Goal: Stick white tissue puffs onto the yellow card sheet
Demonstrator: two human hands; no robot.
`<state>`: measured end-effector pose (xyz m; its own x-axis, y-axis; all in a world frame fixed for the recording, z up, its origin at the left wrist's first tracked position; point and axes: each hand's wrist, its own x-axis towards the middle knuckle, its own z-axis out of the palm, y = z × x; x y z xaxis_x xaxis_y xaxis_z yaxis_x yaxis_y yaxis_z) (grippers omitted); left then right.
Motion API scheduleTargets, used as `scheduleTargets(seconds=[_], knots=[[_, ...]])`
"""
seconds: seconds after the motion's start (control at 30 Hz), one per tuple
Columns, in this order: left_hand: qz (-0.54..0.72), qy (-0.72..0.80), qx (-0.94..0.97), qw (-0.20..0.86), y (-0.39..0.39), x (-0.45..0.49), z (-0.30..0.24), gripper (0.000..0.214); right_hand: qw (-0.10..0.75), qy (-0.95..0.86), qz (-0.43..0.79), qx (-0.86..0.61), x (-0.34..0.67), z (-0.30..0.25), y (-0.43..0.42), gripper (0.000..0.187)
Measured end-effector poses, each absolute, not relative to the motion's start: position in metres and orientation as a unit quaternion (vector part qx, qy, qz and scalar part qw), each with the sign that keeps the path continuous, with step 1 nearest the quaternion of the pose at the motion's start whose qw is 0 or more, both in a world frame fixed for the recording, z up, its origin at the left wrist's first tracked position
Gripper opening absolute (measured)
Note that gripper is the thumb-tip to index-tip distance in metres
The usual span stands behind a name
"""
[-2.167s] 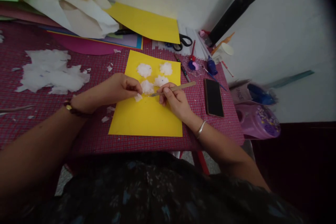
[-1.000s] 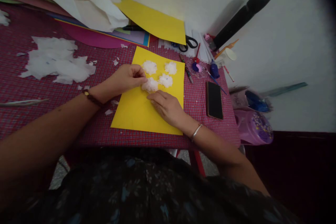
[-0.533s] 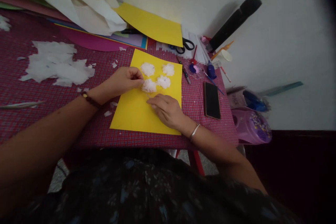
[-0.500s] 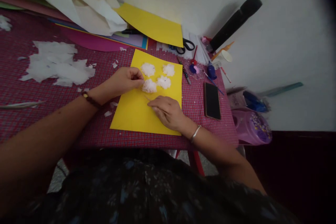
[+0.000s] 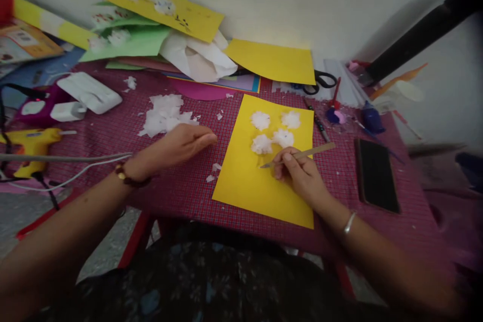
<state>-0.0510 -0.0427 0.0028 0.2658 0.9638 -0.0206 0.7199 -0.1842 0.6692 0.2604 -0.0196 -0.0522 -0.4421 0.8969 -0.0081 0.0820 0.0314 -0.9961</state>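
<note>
Four white paper flowers, among them a lower-left flower (image 5: 261, 144) and a lower-right flower (image 5: 283, 137), sit on a yellow sheet (image 5: 245, 181). Over the sheet, just below these flowers, my right hand (image 5: 298, 171) grips a slim tan pointed tool (image 5: 315, 151) like a pen, its tip near the paper. Left of the sheet, my left hand (image 5: 177, 146) hovers above the cloth, fingers stretched out and close together, with nothing visible in them. Beside it lies a pile of white paper pieces (image 5: 164, 113), partly hidden by the hand.
Left are a yellow glue gun (image 5: 33, 146), a white charger (image 5: 90, 93) and cables. Coloured sheets and a decorated yellow card (image 5: 177, 15) lean at the back. Black-handled scissors (image 5: 324, 80), a marker (image 5: 320, 126), a blue bottle (image 5: 373, 118) and a phone (image 5: 378, 175) lie right.
My left hand has moved left, away from the lower-left flower. My right hand has turned, so the tan tool now shows across it. The view has swung left.
</note>
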Motion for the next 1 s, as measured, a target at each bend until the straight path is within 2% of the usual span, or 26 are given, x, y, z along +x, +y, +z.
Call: scheduleTargets(seconds=[0.17, 0.3, 0.47, 0.63, 0.87, 1.0], knots=[[0.253, 0.688, 0.644, 0.218, -0.016, -0.11, 0.008, 0.021, 0.349, -0.619, 0.578, -0.403, 0.259, -0.05, -0.019, 0.042], [0.181, 0.649, 0.723, 0.152, 0.013, -0.131, 0.001, 0.029, 0.342, -0.618, 0.58, -0.405, 0.259, -0.048, -0.019, 0.043], [0.097, 0.591, 0.777, 0.192, 0.039, -0.131, -0.004, 0.024, 0.339, -0.614, 0.589, -0.401, 0.259, -0.048, -0.019, 0.042], [0.089, 0.587, 0.777, 0.212, 0.045, -0.131, 0.009, 0.012, 0.335, -0.629, 0.584, -0.388, 0.259, -0.048, -0.017, 0.042], [0.148, 0.644, 0.728, 0.182, 0.033, -0.123, 0.04, 0.013, 0.339, -0.637, 0.583, -0.373, 0.258, -0.049, -0.017, 0.044], [0.098, 0.611, 0.766, 0.175, 0.038, -0.121, 0.031, 0.024, 0.343, -0.643, 0.581, -0.361, 0.258, -0.05, -0.016, 0.044]])
